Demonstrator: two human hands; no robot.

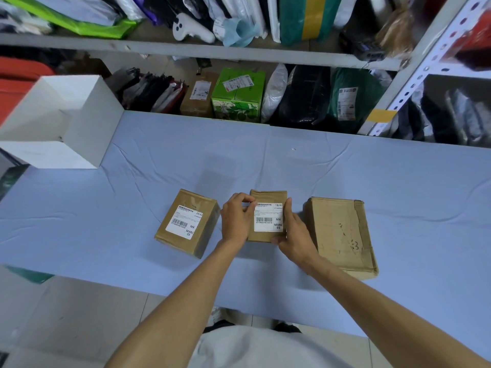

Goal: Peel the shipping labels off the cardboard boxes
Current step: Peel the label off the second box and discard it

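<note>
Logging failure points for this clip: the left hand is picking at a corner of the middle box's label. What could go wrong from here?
1. The left hand pinches only the top-left corner of the label, so the paper may tear and leave pieces stuck on.
2. Only the right hand grips the small middle box, along its right edge. A hard pull could make it slip or twist.
</note>
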